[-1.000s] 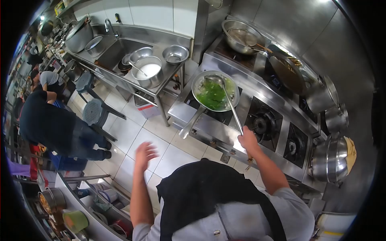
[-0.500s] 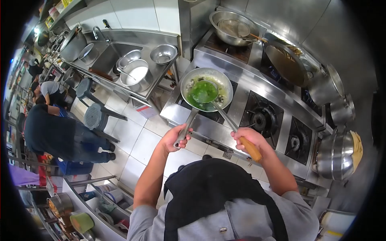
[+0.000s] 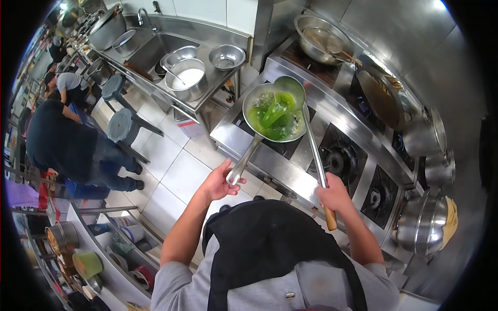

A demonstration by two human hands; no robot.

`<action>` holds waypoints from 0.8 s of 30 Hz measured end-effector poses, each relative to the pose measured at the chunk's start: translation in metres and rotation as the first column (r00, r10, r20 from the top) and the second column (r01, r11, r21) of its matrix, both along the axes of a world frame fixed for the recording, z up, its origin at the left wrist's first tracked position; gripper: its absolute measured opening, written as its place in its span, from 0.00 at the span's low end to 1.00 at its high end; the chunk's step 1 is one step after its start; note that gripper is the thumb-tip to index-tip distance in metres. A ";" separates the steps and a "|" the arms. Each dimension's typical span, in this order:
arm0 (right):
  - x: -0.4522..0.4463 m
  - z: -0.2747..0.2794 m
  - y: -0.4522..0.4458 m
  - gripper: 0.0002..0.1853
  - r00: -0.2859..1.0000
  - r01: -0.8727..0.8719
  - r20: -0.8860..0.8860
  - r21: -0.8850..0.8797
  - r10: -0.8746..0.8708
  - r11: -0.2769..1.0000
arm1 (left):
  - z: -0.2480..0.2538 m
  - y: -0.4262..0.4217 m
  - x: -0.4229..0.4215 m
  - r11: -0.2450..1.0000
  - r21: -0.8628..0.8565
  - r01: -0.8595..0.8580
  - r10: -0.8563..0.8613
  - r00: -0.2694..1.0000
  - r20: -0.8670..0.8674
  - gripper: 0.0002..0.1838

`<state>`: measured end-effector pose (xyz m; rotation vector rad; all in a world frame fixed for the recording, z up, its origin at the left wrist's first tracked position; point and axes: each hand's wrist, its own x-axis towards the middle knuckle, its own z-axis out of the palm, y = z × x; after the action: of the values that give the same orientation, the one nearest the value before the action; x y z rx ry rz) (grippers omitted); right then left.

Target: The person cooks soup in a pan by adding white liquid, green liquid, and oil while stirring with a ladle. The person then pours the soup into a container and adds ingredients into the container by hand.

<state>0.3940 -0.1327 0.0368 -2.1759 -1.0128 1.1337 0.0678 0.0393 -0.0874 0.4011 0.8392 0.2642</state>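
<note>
My right hand (image 3: 333, 194) is closed round the wooden-ended handle of a long metal ladle (image 3: 314, 147). The ladle's bowl is tilted over the right side of a pan (image 3: 249, 120), and green liquid (image 3: 275, 111) pours from it into the pan. Green food and liquid lie in the pan, which rests on the left front burner. My left hand (image 3: 222, 181) is at the end of the pan's handle (image 3: 244, 161), palm up, its fingers apart and beneath the handle, not wrapped round it.
A pot of white liquid (image 3: 195, 94) and metal bowls (image 3: 226, 57) stand on the sink counter. Burners (image 3: 340, 157), a large wok (image 3: 381, 98) and stacked pots (image 3: 423, 220) are on the right. Two stools (image 3: 121, 125) and a bent-over person (image 3: 62, 140) are on the left.
The ladle has risen out of the pan and tipped, with liquid now pouring. My left hand came to the pan handle, closed on it, then loosened its fingers.
</note>
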 end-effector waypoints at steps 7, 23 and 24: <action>-0.003 -0.045 -0.052 0.14 0.931 -0.123 0.338 -0.070 0.140 0.990 | -0.090 -0.023 -0.039 0.967 0.147 0.208 -0.155 0.938 -0.310 0.27; -0.018 -0.143 0.047 0.15 0.919 -0.095 0.386 0.019 0.080 0.995 | -0.180 -0.041 -0.121 0.969 0.095 0.230 -0.124 0.776 -0.618 0.25; -0.015 -0.141 0.049 0.16 0.913 -0.080 0.402 0.018 0.066 0.997 | -0.183 -0.044 -0.126 0.967 0.095 0.238 -0.124 0.757 -0.642 0.25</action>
<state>0.3793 -0.0834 -0.1038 -2.4168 -1.2827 0.7005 -0.0579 -0.0049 -0.2700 0.7551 1.4409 0.0057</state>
